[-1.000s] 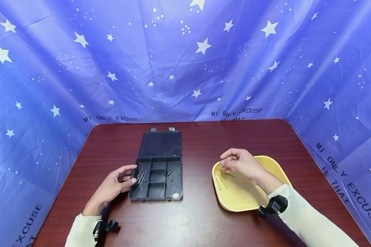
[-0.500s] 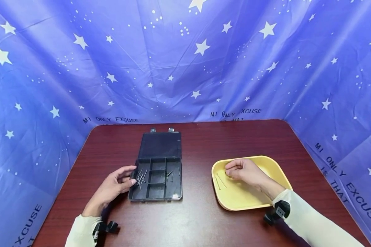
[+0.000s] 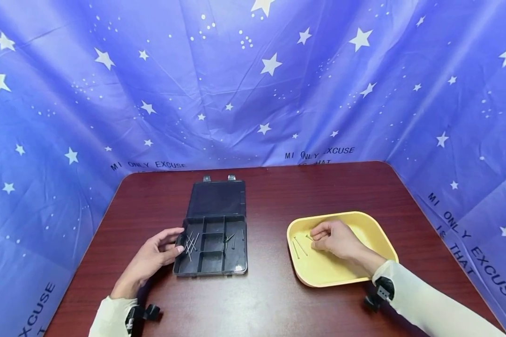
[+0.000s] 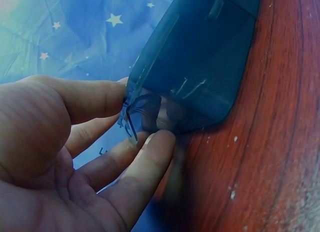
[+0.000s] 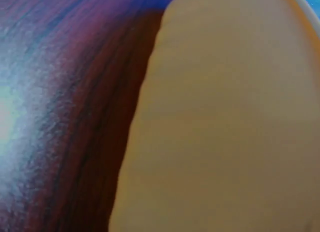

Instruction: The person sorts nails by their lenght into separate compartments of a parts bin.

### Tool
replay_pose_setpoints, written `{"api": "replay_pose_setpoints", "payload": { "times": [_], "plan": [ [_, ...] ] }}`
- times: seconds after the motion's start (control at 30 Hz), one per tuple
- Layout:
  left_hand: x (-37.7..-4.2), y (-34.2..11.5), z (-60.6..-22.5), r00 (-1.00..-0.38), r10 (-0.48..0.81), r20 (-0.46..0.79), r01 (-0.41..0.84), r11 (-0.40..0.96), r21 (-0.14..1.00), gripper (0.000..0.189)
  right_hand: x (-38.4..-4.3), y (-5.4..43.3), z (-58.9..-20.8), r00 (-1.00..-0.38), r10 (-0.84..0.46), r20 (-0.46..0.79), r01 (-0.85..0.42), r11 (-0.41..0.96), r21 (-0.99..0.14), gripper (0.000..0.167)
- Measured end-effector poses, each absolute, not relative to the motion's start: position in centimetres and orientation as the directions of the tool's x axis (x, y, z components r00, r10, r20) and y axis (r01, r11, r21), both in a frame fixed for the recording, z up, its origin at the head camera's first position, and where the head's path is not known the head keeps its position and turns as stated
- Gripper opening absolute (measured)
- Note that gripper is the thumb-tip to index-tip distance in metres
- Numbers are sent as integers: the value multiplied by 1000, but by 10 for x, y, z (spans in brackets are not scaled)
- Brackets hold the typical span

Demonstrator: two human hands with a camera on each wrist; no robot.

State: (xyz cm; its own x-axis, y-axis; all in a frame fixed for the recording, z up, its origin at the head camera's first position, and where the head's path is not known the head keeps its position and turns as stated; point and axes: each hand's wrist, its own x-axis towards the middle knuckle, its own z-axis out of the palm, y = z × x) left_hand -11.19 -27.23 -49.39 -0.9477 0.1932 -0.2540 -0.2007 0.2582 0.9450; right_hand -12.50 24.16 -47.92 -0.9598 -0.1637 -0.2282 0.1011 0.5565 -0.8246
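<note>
In the head view, my left hand holds the left edge of a black compartment box. The left wrist view shows its thumb and fingers gripping the box's translucent wall. Several thin nails lie crossed in the long left compartment, and several darker ones lie in the right one. My right hand is down in the yellow tray, thumb and fingertips around a nail; I cannot tell whether they pinch it. Two more nails lie just left of these fingertips.
The box's lid lies folded back, its two latches at the far edge. Both things stand on a dark red wooden table, the tray to the right. A blue star-printed curtain hangs behind. The right wrist view shows mostly the tray's outer wall.
My right hand has gone down from over the tray's far left rim to the nail inside, and its thumb has come into sight there. The left hand stays on the box.
</note>
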Motion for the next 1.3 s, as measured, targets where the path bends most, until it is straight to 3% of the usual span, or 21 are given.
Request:
{"api": "replay_pose_setpoints", "payload": {
  "times": [0.27,0.7,0.9,1.17,1.3],
  "plan": [
    [-108,-273,-495,-949,199,-243,-190,252,949,62,-120,236,-485,-966,-113,-233,94,685,-722,20],
    [-109,-273,-494,-951,196,-240,-190,244,951,63,-120,231,-482,-977,-138,-162,1,757,-654,8],
    [-108,-273,-492,-950,200,-240,-190,241,952,63,-120,232,-483,-976,-155,-150,-26,776,-630,13],
    [-108,-273,-495,-951,202,-235,-182,251,951,63,-118,233,-480,-963,-128,-236,97,653,-751,2],
    [-110,-272,-495,-950,198,-243,-191,252,949,62,-118,235,-475,-969,-117,-219,111,584,-804,7]
  ]
}}
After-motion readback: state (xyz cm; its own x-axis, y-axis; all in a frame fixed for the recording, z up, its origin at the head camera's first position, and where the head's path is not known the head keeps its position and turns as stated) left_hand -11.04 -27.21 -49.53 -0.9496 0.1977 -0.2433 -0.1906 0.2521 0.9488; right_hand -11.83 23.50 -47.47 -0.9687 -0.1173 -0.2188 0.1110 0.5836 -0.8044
